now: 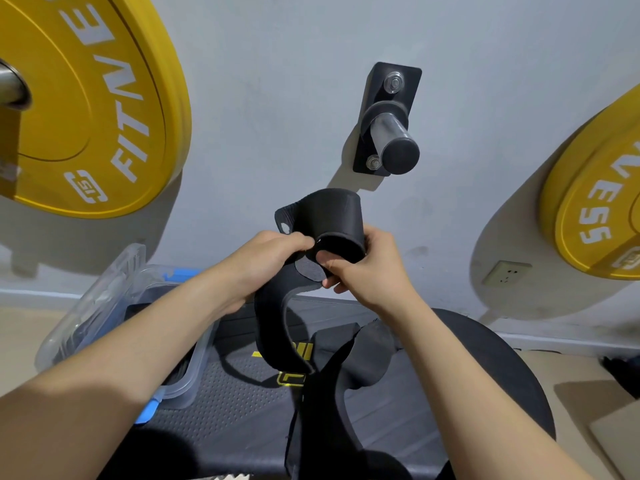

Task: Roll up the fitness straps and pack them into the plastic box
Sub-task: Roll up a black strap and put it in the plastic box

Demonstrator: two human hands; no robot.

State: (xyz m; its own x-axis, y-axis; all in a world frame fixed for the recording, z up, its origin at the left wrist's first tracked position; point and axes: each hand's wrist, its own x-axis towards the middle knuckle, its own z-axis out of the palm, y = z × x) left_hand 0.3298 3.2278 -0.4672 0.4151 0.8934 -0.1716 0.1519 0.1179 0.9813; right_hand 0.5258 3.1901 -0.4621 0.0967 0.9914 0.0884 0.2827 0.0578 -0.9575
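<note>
A black fitness strap (330, 216) is held up in front of the wall, its upper end curled into a loose roll and its tail hanging down to the dark platform. My left hand (268, 254) pinches the roll's left edge. My right hand (367, 268) grips the roll from the right, with the thumb inside its opening. A second black strap (363, 355) lies below on the platform. The clear plastic box (188, 375) with blue clips stands at the lower left, dark straps inside it, its lid (104, 299) tipped up behind.
Yellow weight plates hang on the wall at upper left (86, 109) and right (595, 209). A bare metal peg on a black bracket (391, 129) sticks out just above the strap. A black round plate (512, 375) lies under the platform; a wall socket (507, 273) sits low right.
</note>
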